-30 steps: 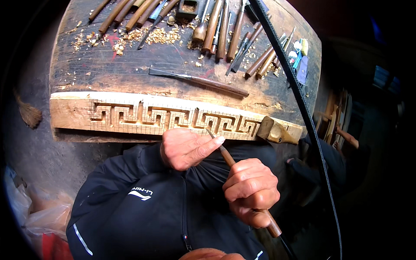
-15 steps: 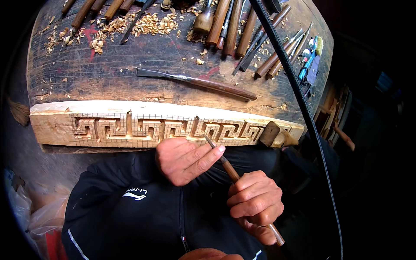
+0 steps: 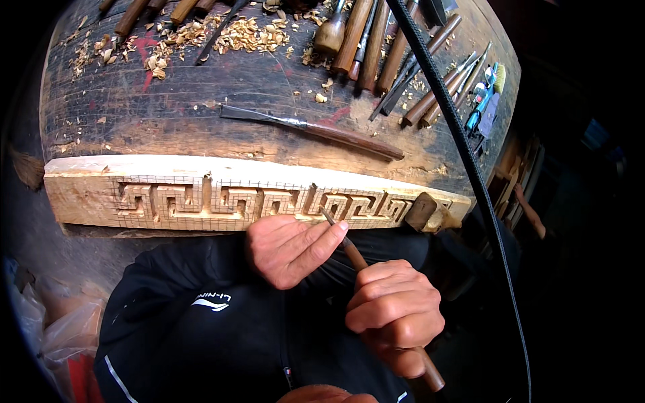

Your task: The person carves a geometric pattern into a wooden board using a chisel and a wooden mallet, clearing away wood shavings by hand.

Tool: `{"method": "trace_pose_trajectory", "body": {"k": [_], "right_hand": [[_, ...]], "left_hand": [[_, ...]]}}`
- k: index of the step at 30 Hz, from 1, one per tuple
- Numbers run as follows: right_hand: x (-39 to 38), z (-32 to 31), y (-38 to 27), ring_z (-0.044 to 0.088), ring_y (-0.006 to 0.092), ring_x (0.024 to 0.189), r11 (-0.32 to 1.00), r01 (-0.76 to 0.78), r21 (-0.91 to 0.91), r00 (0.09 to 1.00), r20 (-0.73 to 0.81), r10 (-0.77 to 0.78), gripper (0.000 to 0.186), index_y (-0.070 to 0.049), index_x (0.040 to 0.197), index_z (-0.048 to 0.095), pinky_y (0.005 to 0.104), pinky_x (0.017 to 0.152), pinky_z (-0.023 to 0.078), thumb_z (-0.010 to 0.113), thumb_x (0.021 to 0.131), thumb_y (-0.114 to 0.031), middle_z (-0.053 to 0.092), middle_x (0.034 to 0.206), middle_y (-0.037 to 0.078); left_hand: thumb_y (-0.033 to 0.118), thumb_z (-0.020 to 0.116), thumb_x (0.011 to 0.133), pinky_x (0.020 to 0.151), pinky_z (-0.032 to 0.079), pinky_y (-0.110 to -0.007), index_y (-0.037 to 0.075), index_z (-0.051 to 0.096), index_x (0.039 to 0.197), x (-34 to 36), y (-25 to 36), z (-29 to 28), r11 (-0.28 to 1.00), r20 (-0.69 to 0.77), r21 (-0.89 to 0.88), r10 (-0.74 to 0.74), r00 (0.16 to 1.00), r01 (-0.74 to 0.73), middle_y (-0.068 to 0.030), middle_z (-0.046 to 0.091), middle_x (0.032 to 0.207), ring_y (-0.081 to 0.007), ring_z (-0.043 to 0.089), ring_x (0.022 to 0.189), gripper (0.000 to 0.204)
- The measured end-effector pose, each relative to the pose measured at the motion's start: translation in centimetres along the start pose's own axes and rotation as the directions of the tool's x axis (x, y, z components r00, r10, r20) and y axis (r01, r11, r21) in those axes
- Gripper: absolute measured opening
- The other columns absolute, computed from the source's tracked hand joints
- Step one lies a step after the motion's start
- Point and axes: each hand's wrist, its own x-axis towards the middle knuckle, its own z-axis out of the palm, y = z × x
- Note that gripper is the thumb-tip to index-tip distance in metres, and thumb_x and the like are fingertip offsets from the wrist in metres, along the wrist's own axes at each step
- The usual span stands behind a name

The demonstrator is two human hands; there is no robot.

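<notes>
My right hand (image 3: 396, 312) is wrapped round the brown wooden handle of a carving chisel (image 3: 355, 256), whose butt end sticks out below the fist. My left hand (image 3: 293, 252) pinches the slim metal blade near its tip, fingers pressed together, the thumb hidden from sight. The tip meets the front face of a long pale wood board (image 3: 80, 199), at the lower edge of a carved groove right of the board's middle. Pencil grid lines and a recessed key-shaped pattern cover this face. A wooden block (image 3: 421, 212) sits against the board's right end.
Behind the board, a flat chisel (image 3: 349, 138) lies on the dark worn bench (image 3: 175, 114). Wood shavings (image 3: 252, 35) and several handled tools (image 3: 373, 50) are spread farther back. A brush (image 3: 499, 77) lies at the right. A black strap (image 3: 463, 138) hangs across the right side.
My right hand has shifted and turned slightly on the chisel handle. The chisel tip stays close to the same groove, and the whole view has moved a little.
</notes>
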Motion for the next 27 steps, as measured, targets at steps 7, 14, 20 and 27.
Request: {"method": "trace_pose_trajectory", "body": {"k": [7, 14, 20, 27], "right_hand": [[-0.2, -0.3, 1.9, 0.051, 0.0164, 0.037, 0.998, 0.049, 0.024, 0.998, 0.049, -0.051, 0.068, -0.009, 0.062, 0.046, 0.0278, 0.037, 0.032, 0.053, 0.124, -0.038, 0.062, 0.057, 0.012], [-1.3, 0.7, -0.1, 0.053, 0.0229, 0.041, 0.976, 0.216, 0.006, 0.975, 0.041, -0.216, 0.066, -0.006, 0.062, 0.044, 0.0325, 0.039, 0.029, 0.059, 0.121, -0.031, 0.066, 0.066, 0.022], [-1.4, -1.2, -0.3, 0.052, 0.0226, 0.040, 0.984, 0.117, 0.133, 0.992, 0.038, -0.123, 0.067, -0.008, 0.060, 0.042, 0.0313, 0.039, 0.029, 0.056, 0.121, -0.030, 0.065, 0.064, 0.021], [-1.2, -1.5, -0.1, 0.052, 0.0227, 0.040, 0.986, 0.066, 0.152, 0.997, 0.023, -0.070, 0.068, -0.009, 0.060, 0.041, 0.0310, 0.039, 0.030, 0.055, 0.122, -0.033, 0.065, 0.064, 0.020]], "left_hand": [[-0.002, 0.078, 0.098, 0.056, 0.058, -0.030, -0.013, 0.071, 0.137, 0.1, 0.1, 0.1, 0.999, 0.000, -0.010, -0.040, 0.999, 0.040, -0.0204, 0.085, 0.109, -0.0236, 0.084, 0.080, 0.042], [0.007, 0.081, 0.097, 0.055, 0.050, -0.027, -0.010, 0.075, 0.135, 0.8, -0.2, -0.1, 0.999, -0.074, -0.039, 0.022, 0.997, -0.025, -0.0196, 0.084, 0.107, -0.0183, 0.080, 0.078, 0.042], [0.008, 0.083, 0.098, 0.055, 0.050, -0.026, -0.009, 0.076, 0.134, 0.5, 0.0, 0.6, 0.999, -0.072, -0.001, 0.040, 0.997, -0.040, -0.0171, 0.083, 0.099, -0.0182, 0.080, 0.078, 0.041], [0.006, 0.083, 0.098, 0.055, 0.051, -0.027, -0.010, 0.076, 0.132, 0.3, -0.1, 0.5, 1.000, -0.053, -0.009, 0.023, 0.998, -0.024, -0.0171, 0.083, 0.098, -0.0189, 0.081, 0.080, 0.039]]}}
